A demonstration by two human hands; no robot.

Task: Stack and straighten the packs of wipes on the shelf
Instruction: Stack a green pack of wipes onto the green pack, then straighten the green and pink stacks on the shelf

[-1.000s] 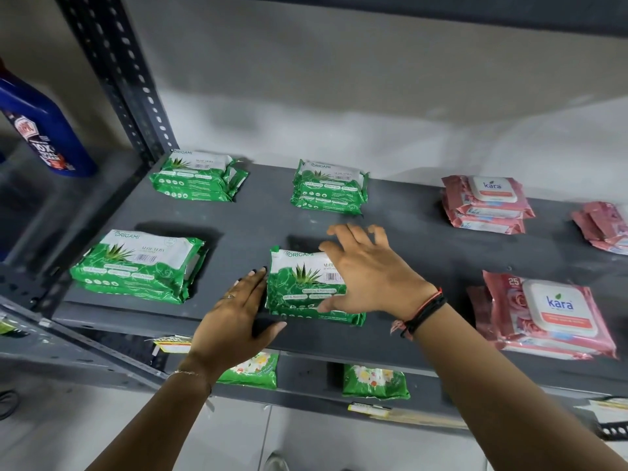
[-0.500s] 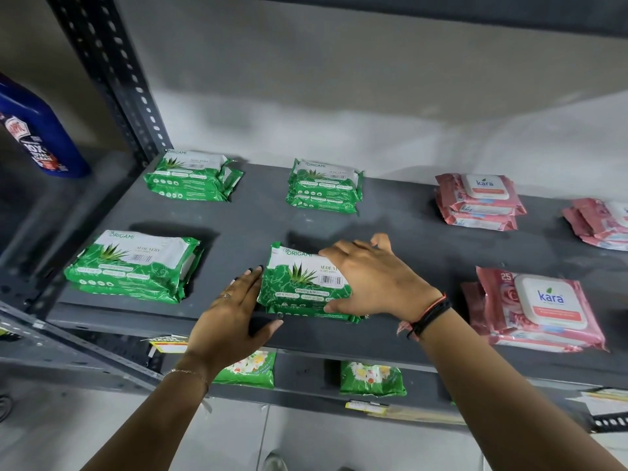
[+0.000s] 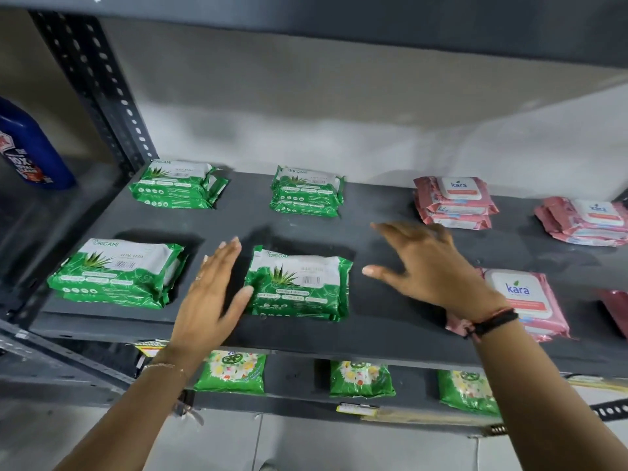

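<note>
While both hands hover flat with fingers spread and grip nothing, the left hand point(image 3: 210, 294) sits just beside the green stack of wipes point(image 3: 297, 283) near the shelf point(image 3: 373, 331) front; the right hand point(image 3: 428, 266) hovers clear of it.

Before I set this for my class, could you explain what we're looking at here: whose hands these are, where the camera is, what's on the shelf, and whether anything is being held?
The single view comes from a camera worn on a person's head, looking down at their own bare hands. The grey metal shelf carries stacks of green Origami aloe wipes and pink Kara wipes. The left hand is open beside the front green stack; the right hand hovers open above the shelf. Neither holds anything.
</note>
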